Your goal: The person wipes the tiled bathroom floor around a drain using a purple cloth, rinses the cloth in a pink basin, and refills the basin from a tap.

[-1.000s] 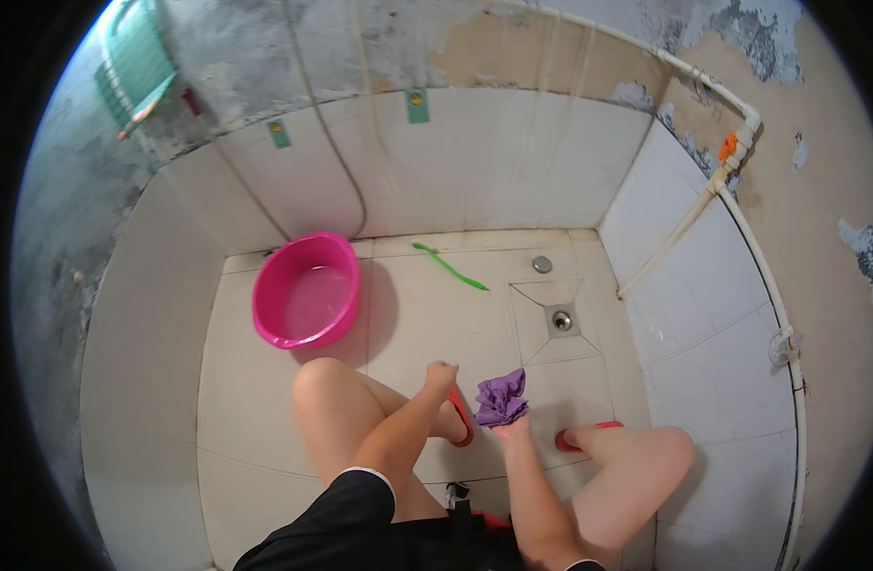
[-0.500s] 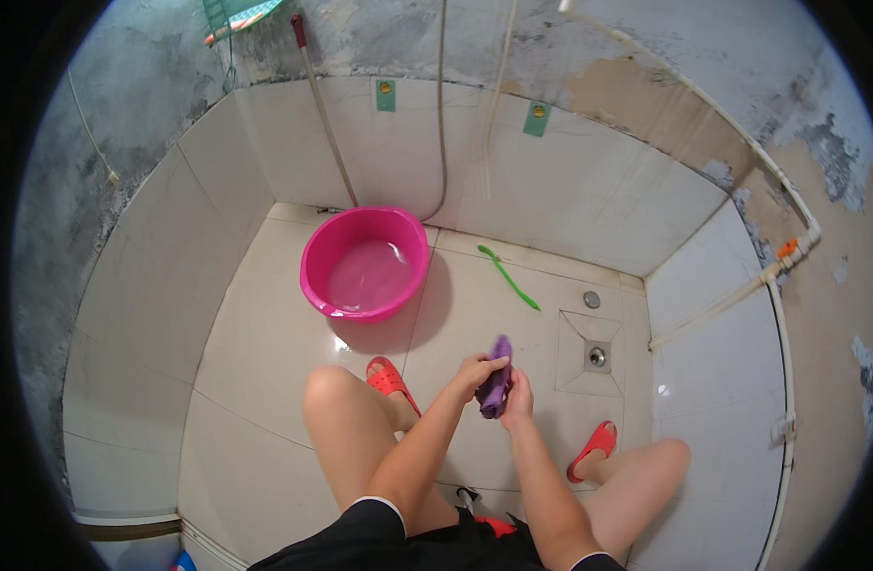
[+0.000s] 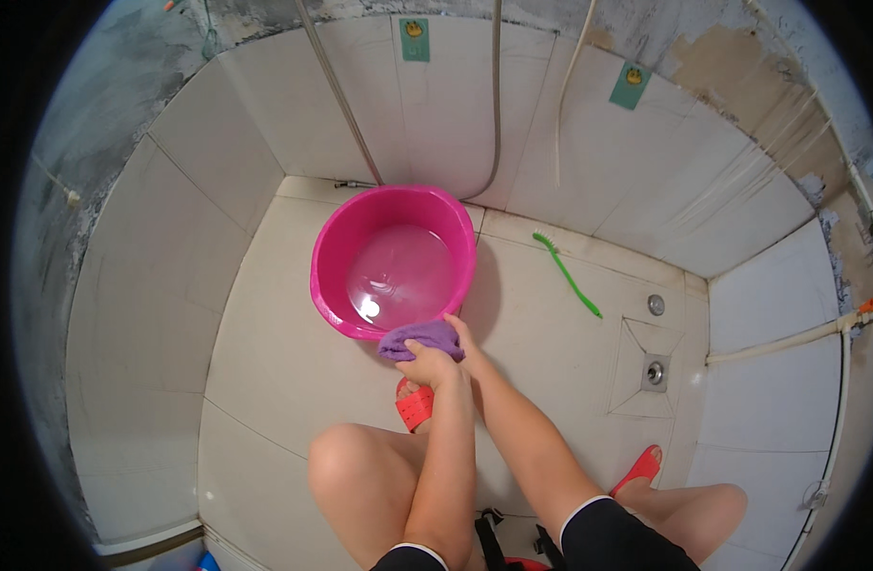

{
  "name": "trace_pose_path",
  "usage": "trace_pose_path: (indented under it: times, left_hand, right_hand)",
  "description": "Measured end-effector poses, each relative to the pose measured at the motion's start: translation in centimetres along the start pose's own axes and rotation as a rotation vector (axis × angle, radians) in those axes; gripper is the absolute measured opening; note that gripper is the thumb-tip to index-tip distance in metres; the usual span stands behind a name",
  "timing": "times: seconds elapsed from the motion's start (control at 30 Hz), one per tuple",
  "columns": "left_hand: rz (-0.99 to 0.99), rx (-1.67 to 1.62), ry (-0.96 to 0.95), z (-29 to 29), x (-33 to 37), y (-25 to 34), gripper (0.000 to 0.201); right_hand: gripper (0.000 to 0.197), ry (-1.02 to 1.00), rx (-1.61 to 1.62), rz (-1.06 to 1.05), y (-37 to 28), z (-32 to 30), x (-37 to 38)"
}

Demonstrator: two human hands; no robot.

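A folded purple cloth [image 3: 419,339] is held at the near rim of a pink basin [image 3: 324,303]. Cloudy water lies in the bottom of the basin. My left hand [image 3: 431,365] is closed on the cloth from the near side, thumb on top. At the cloth's right end, my right hand [image 3: 463,341] grips it, partly hidden behind my left hand. The wrists are close together.
On the tiled floor to the right lies a green long-handled brush [image 3: 572,276]. Beyond it are a round metal cap [image 3: 656,305] and a floor drain [image 3: 655,372]. A pole [image 3: 339,90] and a grey hose [image 3: 496,105] stand against the far wall. My feet wear red slippers [image 3: 416,409].
Both hands have carried the purple cloth leftward and forward, from above the floor to the basin's near rim. The view has tipped, so the basin appears larger.
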State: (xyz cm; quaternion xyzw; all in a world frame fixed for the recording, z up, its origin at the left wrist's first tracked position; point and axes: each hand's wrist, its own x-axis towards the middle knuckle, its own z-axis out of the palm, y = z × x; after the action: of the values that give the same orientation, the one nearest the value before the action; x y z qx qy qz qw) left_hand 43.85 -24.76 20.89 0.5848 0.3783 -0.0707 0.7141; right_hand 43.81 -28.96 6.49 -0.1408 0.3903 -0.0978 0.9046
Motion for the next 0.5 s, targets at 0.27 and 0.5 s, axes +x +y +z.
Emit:
trace_pose_path:
  times: [0.27,0.5]
  left_hand:
    - [-0.019,-0.084,-0.080,2.5,1.7,-0.7,0.029]
    - [-0.009,-0.109,-0.229,3.6,0.5,-2.5,0.025]
  right_hand:
    - [0.018,-0.090,-0.045,-0.148,-1.7,0.0,1.0]
    - [0.014,0.201,0.072,-0.135,-4.3,-8.3,-0.4]
